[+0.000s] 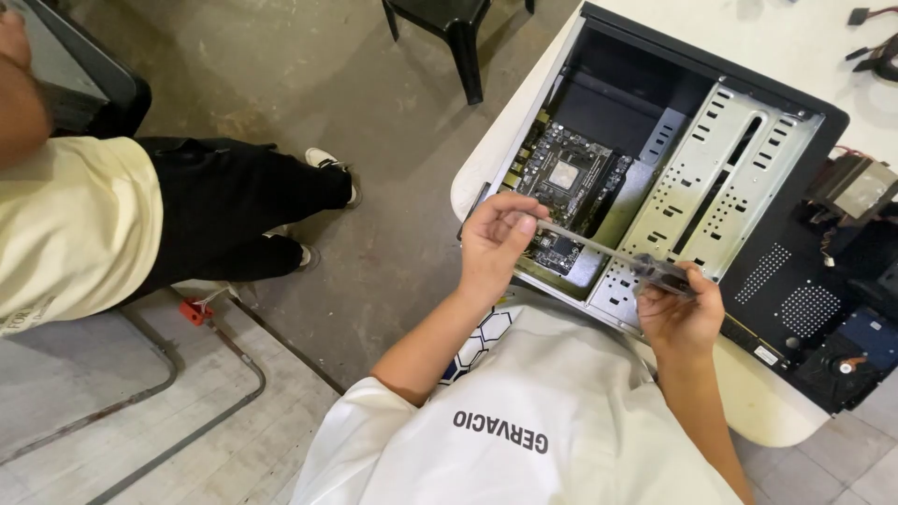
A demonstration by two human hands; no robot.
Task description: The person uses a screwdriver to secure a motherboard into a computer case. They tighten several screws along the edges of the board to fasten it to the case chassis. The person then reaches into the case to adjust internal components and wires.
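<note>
A long narrow circuit card [599,251] is held edge-on above an open black computer case [795,281], which lies on its side on a white table [776,411]. My left hand [491,245] pinches the card's left end. My right hand [681,313] grips its right end. The card hovers over the case's near edge, just in front of the motherboard [571,178]. A perforated metal drive cage [711,178] fills the middle of the case.
A hard drive [865,341] and loose parts [856,187] lie right of the case, with cables [875,47] at the far right. Another person in a pale yellow shirt [75,224] and black trousers stands left. A black chair [449,28] stands behind.
</note>
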